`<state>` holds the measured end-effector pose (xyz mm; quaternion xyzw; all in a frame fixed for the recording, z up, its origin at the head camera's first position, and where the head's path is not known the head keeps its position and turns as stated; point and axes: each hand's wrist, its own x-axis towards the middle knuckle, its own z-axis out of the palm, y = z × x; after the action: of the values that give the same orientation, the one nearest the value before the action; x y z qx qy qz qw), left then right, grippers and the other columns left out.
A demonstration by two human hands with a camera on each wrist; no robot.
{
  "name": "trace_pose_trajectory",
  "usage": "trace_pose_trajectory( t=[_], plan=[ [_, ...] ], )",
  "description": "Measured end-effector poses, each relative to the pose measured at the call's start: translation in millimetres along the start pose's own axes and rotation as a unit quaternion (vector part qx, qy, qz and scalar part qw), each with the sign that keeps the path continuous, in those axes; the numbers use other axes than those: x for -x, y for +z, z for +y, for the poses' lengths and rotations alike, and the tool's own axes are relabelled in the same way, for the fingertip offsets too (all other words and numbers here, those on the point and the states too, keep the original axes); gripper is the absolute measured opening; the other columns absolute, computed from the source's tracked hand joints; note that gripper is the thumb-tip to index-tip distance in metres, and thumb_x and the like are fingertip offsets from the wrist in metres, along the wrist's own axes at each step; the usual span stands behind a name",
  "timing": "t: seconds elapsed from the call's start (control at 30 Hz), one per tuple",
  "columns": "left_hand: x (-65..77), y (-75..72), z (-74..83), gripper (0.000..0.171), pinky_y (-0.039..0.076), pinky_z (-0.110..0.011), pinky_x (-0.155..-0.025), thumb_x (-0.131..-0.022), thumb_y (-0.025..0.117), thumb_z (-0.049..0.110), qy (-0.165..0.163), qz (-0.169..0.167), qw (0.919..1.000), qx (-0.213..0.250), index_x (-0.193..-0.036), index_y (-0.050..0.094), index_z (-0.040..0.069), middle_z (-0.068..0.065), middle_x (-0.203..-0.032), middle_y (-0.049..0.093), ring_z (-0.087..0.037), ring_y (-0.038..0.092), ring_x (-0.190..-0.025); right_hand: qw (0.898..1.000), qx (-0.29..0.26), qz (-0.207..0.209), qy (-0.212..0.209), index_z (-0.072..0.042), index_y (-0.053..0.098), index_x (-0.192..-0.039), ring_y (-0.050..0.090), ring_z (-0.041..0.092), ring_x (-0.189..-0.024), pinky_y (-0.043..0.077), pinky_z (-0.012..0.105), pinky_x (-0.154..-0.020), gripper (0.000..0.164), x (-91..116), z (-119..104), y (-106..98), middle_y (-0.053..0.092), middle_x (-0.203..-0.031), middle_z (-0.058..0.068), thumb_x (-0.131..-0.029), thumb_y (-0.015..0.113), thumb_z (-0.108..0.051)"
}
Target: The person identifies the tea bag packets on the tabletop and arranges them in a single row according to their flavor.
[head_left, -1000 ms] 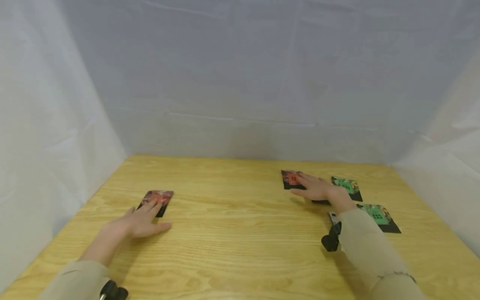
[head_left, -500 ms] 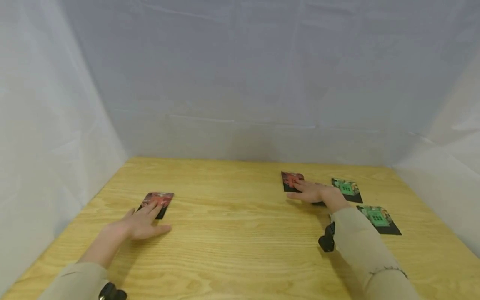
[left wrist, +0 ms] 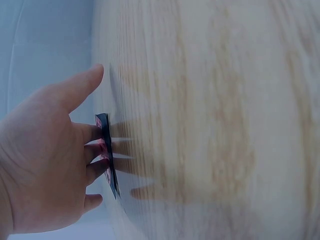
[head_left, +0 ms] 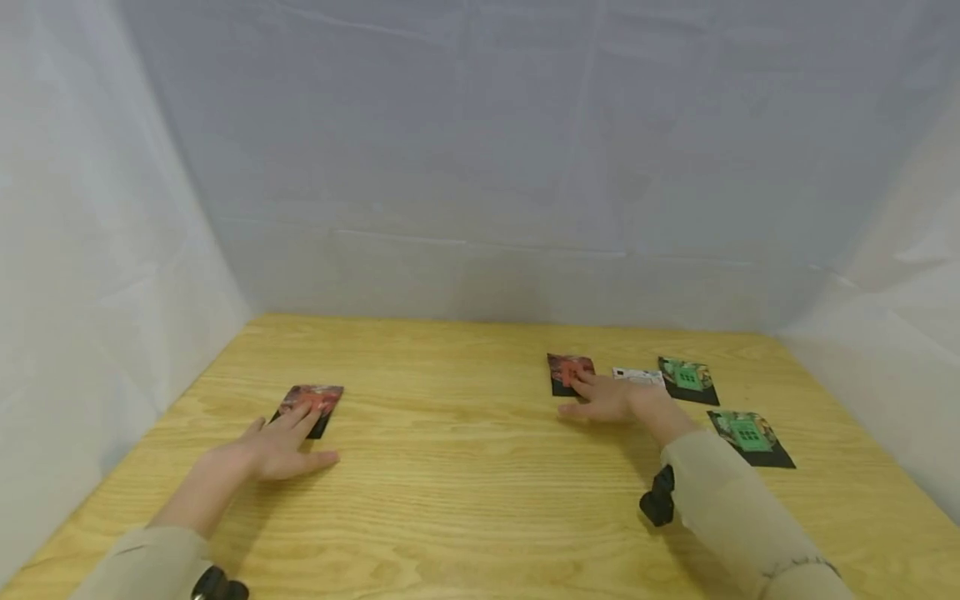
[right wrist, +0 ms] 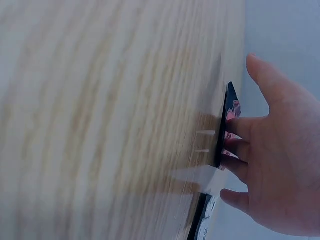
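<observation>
In the head view, my left hand (head_left: 273,450) reaches to a flat red-and-black packet (head_left: 321,398) on the left of the table. Its fingertips rest on the packet, thumb spread to the side. My right hand (head_left: 611,402) lies over another red-and-black packet (head_left: 564,365), touching its printed face with straight fingertips. Beside that hand a white packet (head_left: 637,376) shows only in part; hand and wrist cover the rest. The left wrist view shows the left packet (left wrist: 106,150) flat under the fingers. In the right wrist view, fingers press the right packet (right wrist: 231,107), with the white one's black edge (right wrist: 200,215) below.
Two green-and-black packets lie right of the right hand, one farther back (head_left: 686,377) and one nearer (head_left: 750,435). The wooden table (head_left: 442,467) is bounded by a white sheet (head_left: 465,167) behind and on both sides.
My right hand has slid left and slightly nearer, and the red packet under it has moved the same way. The top of the white packet has come into view. My left hand stays put.
</observation>
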<state>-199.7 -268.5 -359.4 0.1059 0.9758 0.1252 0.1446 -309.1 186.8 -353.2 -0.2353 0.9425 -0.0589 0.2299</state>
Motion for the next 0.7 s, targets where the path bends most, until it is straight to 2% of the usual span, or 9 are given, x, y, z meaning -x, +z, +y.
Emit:
trace_pose_trajectory(
  t=[0.17, 0.43, 0.7],
  plan=[
    [-1.9, 0.9, -1.1, 0.095, 0.002, -0.07, -0.099, -0.088, 0.046, 0.061, 0.001, -0.001, 1.0, 0.0, -0.142, 0.018, -0.012, -0.036, -0.145, 0.009, -0.052, 0.013, -0.132, 0.999, 0.044, 0.007, -0.01, -0.009, 0.018, -0.149, 0.014, 0.037, -0.138, 0.015, 0.059, -0.106, 0.078, 3, -9, 4, 0.008, -0.154, 0.017, -0.093, 0.033, -0.061],
    [-5.1, 1.8, -3.4, 0.096, 0.004, -0.07, -0.099, -0.087, 0.046, 0.062, 0.0, -0.003, 1.0, -0.007, -0.143, 0.019, -0.011, -0.035, -0.146, 0.01, -0.052, 0.014, -0.131, 0.999, 0.046, 0.011, -0.012, -0.01, 0.021, -0.149, 0.015, 0.034, -0.139, 0.019, 0.057, -0.106, 0.079, 8, -26, 12, 0.01, -0.154, 0.016, -0.092, 0.035, -0.062],
    [-6.4, 1.2, -3.6, 0.093, 0.007, -0.071, -0.098, -0.088, 0.047, 0.06, 0.008, 0.006, 0.9998, -0.017, -0.142, 0.022, -0.011, -0.036, -0.145, 0.014, -0.053, 0.019, -0.129, 0.997, 0.08, 0.003, -0.022, -0.013, 0.02, -0.149, 0.016, 0.033, -0.139, 0.017, 0.057, -0.107, 0.081, 11, -43, 15, 0.01, -0.154, 0.013, -0.09, 0.034, -0.066]
  ],
)
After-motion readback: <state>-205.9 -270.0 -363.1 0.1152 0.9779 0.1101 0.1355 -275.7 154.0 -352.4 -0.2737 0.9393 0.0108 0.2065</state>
